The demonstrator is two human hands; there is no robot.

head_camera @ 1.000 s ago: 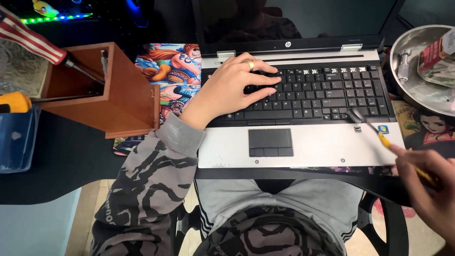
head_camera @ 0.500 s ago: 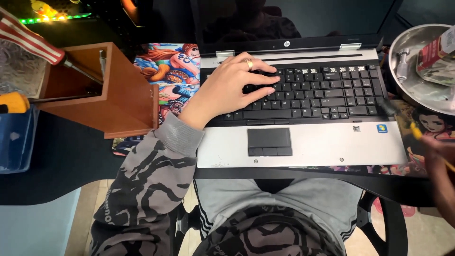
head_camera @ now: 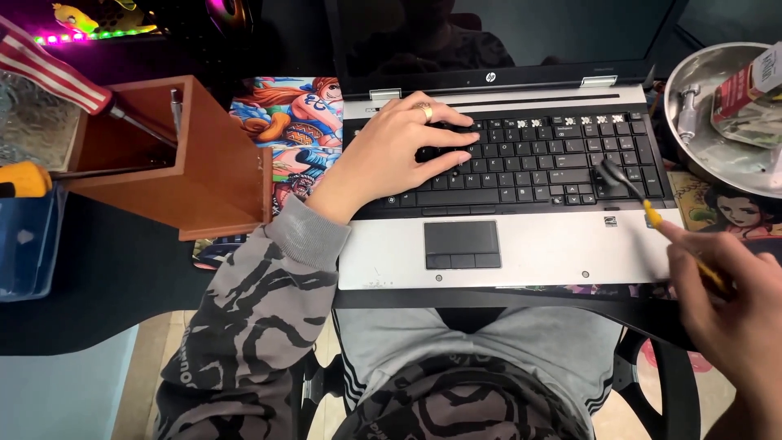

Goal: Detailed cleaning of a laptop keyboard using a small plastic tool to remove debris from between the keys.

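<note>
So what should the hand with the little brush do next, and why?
Probably lower the brush a touch and sweep it along the keys. The right hand holds it by its yellow handle, with the bristle tip at the right end of the laptop keyboard, near the arrow keys. The left hand lies flat on the keys, steadying the laptop.

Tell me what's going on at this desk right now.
A person sits at an open laptop. Their left hand rests flat on the keyboard, while the right hand holds a small yellow-handled brush, its dark bristle tip on the keys at the keyboard's right side. A wooden box stands to the left, a metal bowl to the right.
</note>
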